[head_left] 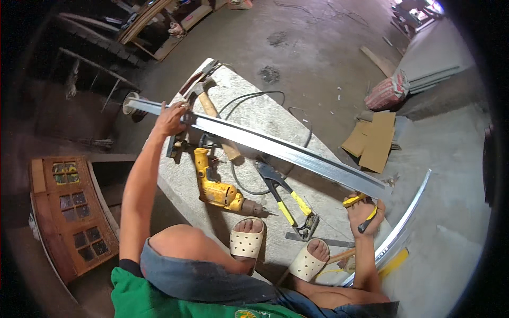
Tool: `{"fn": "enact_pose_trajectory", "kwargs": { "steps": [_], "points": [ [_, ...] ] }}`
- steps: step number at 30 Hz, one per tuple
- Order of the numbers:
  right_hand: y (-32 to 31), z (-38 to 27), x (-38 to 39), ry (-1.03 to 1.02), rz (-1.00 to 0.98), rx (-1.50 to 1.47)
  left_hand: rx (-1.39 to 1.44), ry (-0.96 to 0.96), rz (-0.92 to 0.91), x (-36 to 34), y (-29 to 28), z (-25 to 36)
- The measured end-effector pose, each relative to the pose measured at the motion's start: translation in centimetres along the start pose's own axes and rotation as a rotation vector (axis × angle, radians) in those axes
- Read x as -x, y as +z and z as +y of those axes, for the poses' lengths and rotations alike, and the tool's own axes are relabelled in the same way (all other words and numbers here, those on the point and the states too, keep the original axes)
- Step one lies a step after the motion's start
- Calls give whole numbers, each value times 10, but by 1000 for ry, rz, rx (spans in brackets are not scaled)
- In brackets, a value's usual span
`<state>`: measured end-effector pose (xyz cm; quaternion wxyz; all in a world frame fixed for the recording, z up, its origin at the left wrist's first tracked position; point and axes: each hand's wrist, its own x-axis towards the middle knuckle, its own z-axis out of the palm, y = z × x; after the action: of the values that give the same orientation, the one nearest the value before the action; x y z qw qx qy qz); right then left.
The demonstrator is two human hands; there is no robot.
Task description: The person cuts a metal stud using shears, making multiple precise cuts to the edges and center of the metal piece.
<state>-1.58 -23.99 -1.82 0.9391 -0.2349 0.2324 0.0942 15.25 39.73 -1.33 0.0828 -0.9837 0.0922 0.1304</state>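
**Long metal channel held at both ends over the bench**

The metal channel [275,146] lies slantwise across the concrete bench [249,114], running from about 10 o'clock to 4 o'clock in the head view. The left hand [170,119] is closed around it near its far end, at 10 o'clock. The right hand [366,214] is closed on yellow-handled snips [360,209] just under the near end of the channel, at 4 o'clock.

The channel looks like thin folded sheet metal, so it is probably light but long. It may sag or twist if it is held at one point only. Its cut ends and edges are likely sharp, therefore the flat sides are the safer place to grip. The smooth surface may slip in a bare hand.

Under it on the bench lie a yellow drill [217,188], a hammer [212,108], a riveter tool [289,199] and a black cable [254,100]. A curved metal strip [405,222] stands at 4 o'clock beside the bench.
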Motion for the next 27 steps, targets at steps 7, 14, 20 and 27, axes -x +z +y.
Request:
{"fn": "enact_pose_trajectory", "kwargs": {
  "steps": [7,14,20,27],
  "points": [
    [-6,-31,6,-22,79,-121,400,120,-104,50,-57,61],
    [-28,-36,32,18,245,-36,701,171,-36,106,-32,205],
    [-32,-7,55,107,242,2,627,100,-55,119,-23,245],
    [-47,7,72,208,168,117,651,50,-79,117,1,247]
  ]
}}
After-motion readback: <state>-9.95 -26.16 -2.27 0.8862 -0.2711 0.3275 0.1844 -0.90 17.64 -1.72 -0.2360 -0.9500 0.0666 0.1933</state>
